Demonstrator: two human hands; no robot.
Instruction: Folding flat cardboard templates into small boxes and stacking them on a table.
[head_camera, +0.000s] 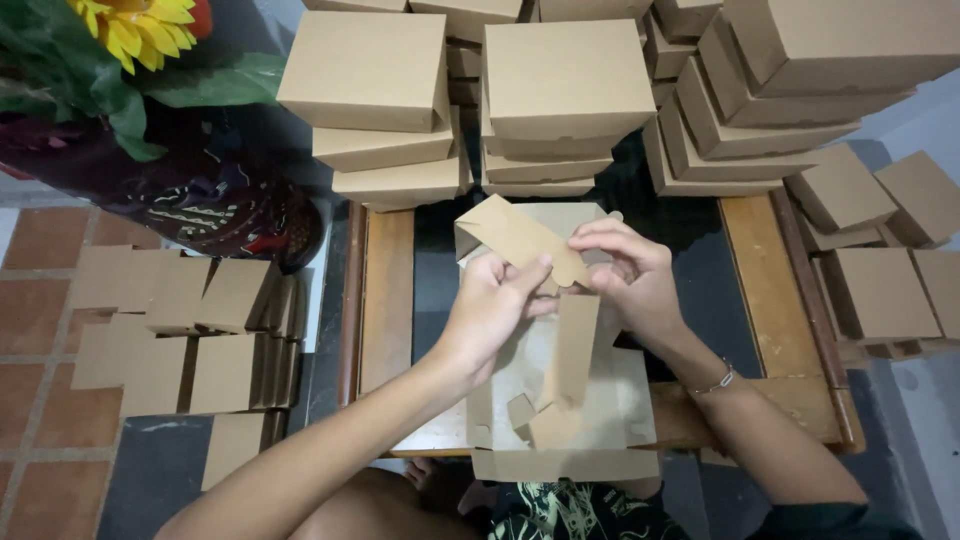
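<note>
A flat brown cardboard box blank (560, 400), half folded, lies on the desk directly in front of the person, and its long axis runs from the person's body away toward the stacks at the far side. Its upper flap (520, 238) is lifted up and bent over, and both hands meet there. The left hand (495, 305) pinches this flap, the thumb pressing on top near the rounded tab and the other fingers closed under it. The right hand (630, 275) holds the same end from the other side, its fingers curled around the edge of the cardboard; the grip looks closed, but what exactly the fingertips press I cannot tell. A narrow strip of the blank (572, 340) hangs down between the two wrists. Both hands are equally near to the flap, the left one slightly lower.

The blank rests on a low wooden desk with a dark middle panel (770, 300). Behind it, at the far edge, stand several stacks of finished brown cardboard boxes (560, 90), closed and piled one on another. More such boxes (880, 290) stand at the right side. On the tiled floor at the left lie many flat unfolded cardboard blanks (180, 340) in loose rows. Above them is a dark patterned vase (200, 200) with a yellow artificial flower (135, 25).
</note>
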